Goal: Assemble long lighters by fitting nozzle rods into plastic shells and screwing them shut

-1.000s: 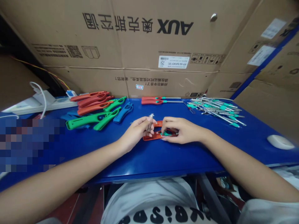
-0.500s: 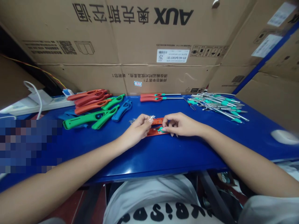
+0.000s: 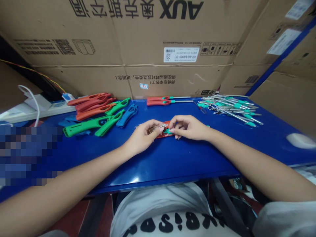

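Observation:
On the blue table, both hands meet over an orange-red lighter shell half [image 3: 160, 136], which they partly hide. My left hand [image 3: 143, 135] is closed, with small light metal pieces [image 3: 163, 125] at its thumb and fingertips; their exact kind is too small to tell. My right hand [image 3: 190, 127] pinches at a small green plastic piece [image 3: 168, 131] in the shell, its fingers bent and close together. Some tiny metal parts [image 3: 137, 126] lie just behind my left hand, mostly covered by it.
Red, green and blue lighter shells [image 3: 93, 113] are heaped at the left. Two red lighters with metal rods [image 3: 158, 102] lie at the back. Several metal rods with green ends [image 3: 238, 107] are piled back right. A cardboard box [image 3: 143, 39] walls the rear; a white mouse-like object [image 3: 301, 141] sits far right.
My left hand's fingertips have come down and right, closer to the green piece and my right hand. My right hand stays at the shell. The whole view has shifted slightly.

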A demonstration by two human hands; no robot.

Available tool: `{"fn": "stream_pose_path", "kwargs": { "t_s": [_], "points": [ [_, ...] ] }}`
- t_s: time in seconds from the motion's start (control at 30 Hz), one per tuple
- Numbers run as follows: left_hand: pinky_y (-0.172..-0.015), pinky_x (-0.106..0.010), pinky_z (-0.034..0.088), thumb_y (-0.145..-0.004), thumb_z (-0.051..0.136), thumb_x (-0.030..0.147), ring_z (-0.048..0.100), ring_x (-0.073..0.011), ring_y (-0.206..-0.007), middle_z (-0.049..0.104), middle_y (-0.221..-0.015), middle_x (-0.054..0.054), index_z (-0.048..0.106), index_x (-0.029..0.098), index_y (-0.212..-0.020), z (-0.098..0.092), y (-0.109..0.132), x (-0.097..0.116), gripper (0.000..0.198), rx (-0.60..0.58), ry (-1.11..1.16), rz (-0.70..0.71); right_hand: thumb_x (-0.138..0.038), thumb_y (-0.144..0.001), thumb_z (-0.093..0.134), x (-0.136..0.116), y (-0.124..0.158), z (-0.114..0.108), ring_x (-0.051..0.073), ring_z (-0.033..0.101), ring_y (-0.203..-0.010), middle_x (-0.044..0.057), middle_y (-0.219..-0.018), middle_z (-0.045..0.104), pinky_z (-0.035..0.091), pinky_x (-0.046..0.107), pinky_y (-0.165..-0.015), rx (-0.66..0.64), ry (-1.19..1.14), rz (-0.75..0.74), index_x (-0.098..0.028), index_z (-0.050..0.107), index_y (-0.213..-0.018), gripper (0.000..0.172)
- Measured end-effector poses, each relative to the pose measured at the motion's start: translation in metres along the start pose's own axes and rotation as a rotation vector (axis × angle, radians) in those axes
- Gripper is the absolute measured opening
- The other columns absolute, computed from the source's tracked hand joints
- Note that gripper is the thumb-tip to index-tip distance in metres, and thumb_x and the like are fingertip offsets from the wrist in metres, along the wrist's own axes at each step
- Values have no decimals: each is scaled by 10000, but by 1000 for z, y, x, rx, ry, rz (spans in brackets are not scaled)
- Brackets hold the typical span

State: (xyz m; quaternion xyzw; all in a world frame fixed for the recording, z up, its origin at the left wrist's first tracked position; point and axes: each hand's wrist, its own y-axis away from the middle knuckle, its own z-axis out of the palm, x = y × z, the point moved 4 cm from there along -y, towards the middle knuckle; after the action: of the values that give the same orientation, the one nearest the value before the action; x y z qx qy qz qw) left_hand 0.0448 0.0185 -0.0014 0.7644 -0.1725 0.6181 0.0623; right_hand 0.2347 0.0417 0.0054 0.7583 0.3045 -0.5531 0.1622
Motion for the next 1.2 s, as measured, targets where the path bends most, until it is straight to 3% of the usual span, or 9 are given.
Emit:
{"fn": "stream_pose_path", "kwargs": {
  "t_s": [0.1,0.3,0.6,0.9,1.03,1.2],
  "points": [
    [-654,-258,472,-854,731,416,602,-145,-677,695,-770,-19,710,155,-999,1,0,-1,299,-6,3,-11,-379,-869,735,-1,-1,-1,101,660,-569,-37,-791,622,565,226,-510,56,-37,-50,-213,513,-982,300],
    [-800,-302,528,-840,747,440,688,-183,-852,762,-958,-70,719,154,-1017,4,0,-3,337,-52,74,-3,-377,-893,715,-3,-2,2,80,629,-560,-36,-812,614,546,199,-490,7,-4,-88,-217,546,-1072,294],
    [-821,-291,526,-868,716,427,688,-173,-863,762,-966,-60,716,136,-1033,3,1,-3,335,-91,29,16,-329,-906,699,-5,-2,3,72,626,-565,-30,-807,613,542,186,-504,-17,1,-112,-193,580,-1056,235],
    [-713,-275,511,-901,645,545,653,-162,-767,745,-893,-69,701,126,-1069,2,0,0,455,-77,-55,31,-346,-851,765,2,-4,0,82,620,-557,-43,-761,612,531,189,-464,18,-59,-61,-190,538,-1014,320],
    [-658,-267,500,-877,653,594,635,-150,-709,737,-856,-60,702,125,-1053,1,1,1,503,-54,-67,23,-370,-820,789,4,-5,-1,78,585,-503,-27,-656,632,492,191,-458,-11,-41,-21,-145,631,-891,284],
    [-634,-267,497,-865,670,597,667,-171,-757,737,-878,-68,665,131,-1109,1,0,1,525,-50,-31,12,-410,-824,775,3,-6,-1,58,525,-469,23,-753,706,434,204,-429,1,-31,-17,-121,715,-910,308]
  ]
}}
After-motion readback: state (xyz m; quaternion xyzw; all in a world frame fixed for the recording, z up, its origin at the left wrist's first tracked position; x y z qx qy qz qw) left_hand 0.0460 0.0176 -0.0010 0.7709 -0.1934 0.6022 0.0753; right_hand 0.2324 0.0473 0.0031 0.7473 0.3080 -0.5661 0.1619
